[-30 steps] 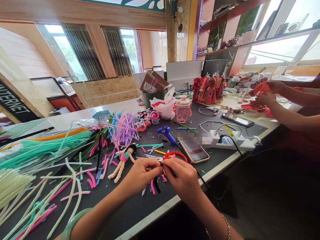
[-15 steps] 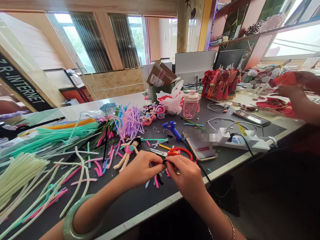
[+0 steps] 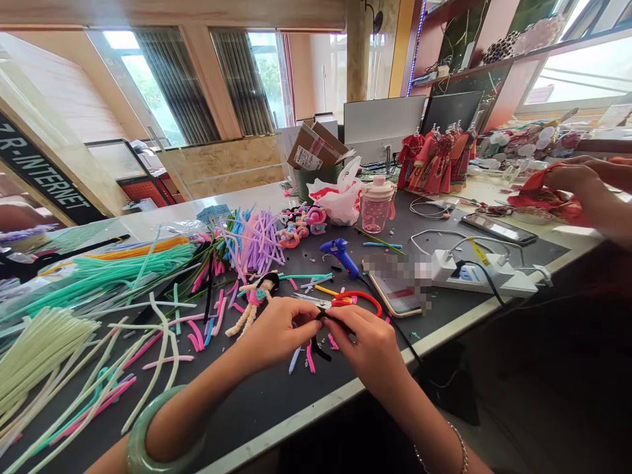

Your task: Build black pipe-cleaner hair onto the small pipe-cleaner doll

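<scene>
My left hand (image 3: 276, 329) and my right hand (image 3: 368, 339) meet over the front of the dark table, both closed in a pinch. Between their fingertips is a short black pipe cleaner (image 3: 322, 316), partly hidden by the fingers. Another black length (image 3: 322, 352) shows just below; I cannot tell whether it joins the held piece. Right behind my hands lie scissors (image 3: 360, 296) with red handles. Left of them, a small pipe-cleaner doll (image 3: 255, 301) with black hair lies on the table beyond my left hand. Pink and pale blue offcuts are scattered below my fingers.
A blue glue gun (image 3: 340, 255), a phone (image 3: 392, 289) and a white power strip (image 3: 478, 273) with cables lie beyond my right hand. Bundled pipe cleaners (image 3: 44, 355) cover the left side. A pink bottle (image 3: 378, 207) stands behind. At right, another person's hands (image 3: 582, 181) hold red fabric.
My fingertips have shifted slightly around the black pipe cleaner, and more black shows below them. The other person's hands have lowered with the red fabric.
</scene>
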A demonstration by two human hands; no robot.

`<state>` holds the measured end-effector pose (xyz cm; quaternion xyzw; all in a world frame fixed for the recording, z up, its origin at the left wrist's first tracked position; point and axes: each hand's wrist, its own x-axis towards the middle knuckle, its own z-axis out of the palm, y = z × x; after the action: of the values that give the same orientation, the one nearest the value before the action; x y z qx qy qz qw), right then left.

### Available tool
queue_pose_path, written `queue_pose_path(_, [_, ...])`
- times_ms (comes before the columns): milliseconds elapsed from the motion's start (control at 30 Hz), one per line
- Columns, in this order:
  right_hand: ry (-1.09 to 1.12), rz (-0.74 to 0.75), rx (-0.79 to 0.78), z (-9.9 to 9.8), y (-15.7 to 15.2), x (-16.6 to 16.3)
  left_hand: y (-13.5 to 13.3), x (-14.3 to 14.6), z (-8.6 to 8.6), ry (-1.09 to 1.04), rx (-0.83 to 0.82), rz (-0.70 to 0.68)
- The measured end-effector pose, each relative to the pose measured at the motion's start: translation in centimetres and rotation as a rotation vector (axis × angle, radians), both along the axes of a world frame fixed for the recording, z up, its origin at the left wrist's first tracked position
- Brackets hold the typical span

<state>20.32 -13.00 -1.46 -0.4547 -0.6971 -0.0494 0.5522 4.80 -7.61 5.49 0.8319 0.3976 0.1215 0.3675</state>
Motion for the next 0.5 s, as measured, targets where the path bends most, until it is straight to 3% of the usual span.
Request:
queue_pose_path(167, [0.050, 0.024, -0.130, -0.3, 0.2, 1.6, 0.9, -0.7, 1.1, 0.037, 0.036, 0.080])
queue_pose_path(500, [0.012, -0.157, -0.313, -2.1, 1.3, 4.2, 2.3, -1.9, 1.7, 0.010, 0.049, 0.135])
